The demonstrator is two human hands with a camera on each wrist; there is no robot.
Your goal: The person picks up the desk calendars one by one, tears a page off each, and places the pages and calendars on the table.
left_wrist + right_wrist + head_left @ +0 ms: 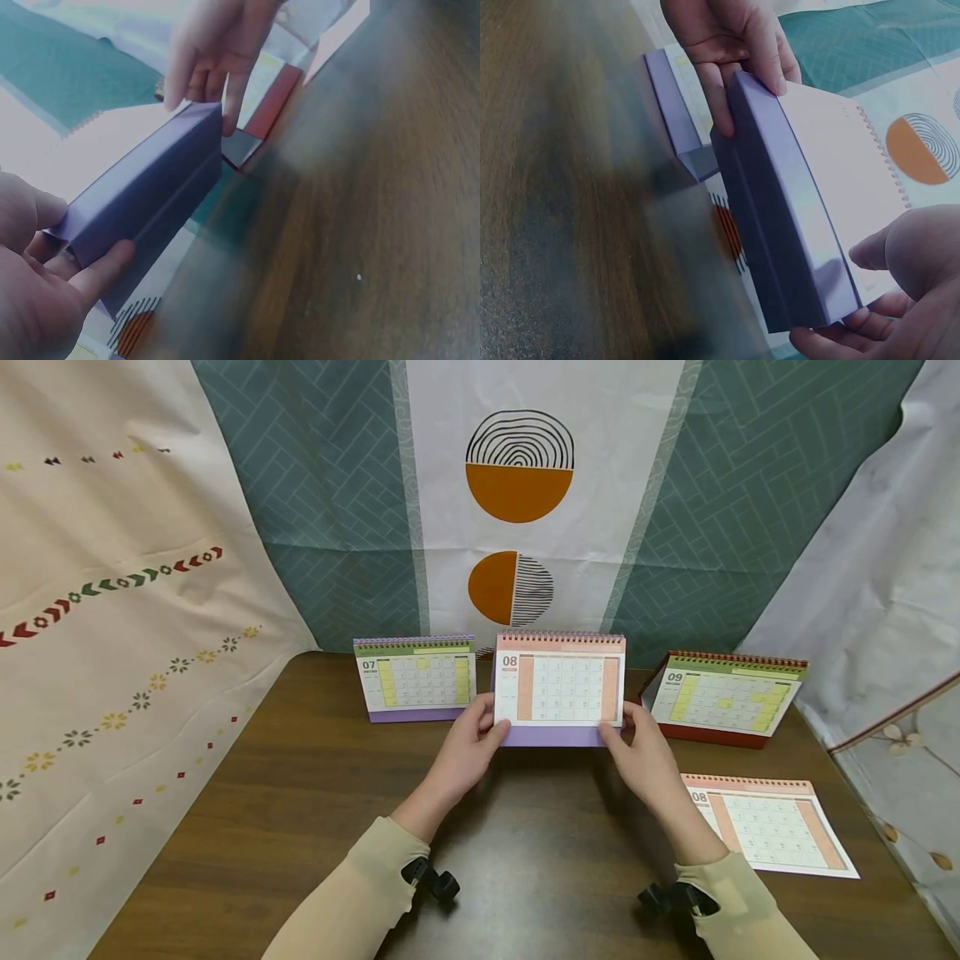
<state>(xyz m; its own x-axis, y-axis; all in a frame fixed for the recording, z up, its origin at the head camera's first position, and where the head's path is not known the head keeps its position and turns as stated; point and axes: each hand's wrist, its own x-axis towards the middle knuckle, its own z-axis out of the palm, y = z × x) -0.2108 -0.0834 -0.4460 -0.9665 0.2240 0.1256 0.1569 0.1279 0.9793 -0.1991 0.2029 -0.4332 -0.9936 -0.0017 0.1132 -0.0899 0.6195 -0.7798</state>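
Observation:
A purple-based desk calendar [559, 689] with an orange-banded page marked 08 is held up off the table between both hands. My left hand [471, 742] grips its lower left corner, thumb on the front and fingers behind and beneath. At the lower right corner my right hand [643, 752] pinches it the same way, thumb on the front. Both wrist views show the calendar's purple base [150, 180] from below, raised over the wood. The spiral binding [881, 150] runs along its top edge.
Left of the hands stands a purple calendar [420, 681] showing 07. A red calendar [727, 697] showing 09 stands at the right. A loose 08 calendar sheet [772, 827] lies flat on the brown table [300, 827], partly behind the right forearm. Patterned cloth [337, 510] hangs behind.

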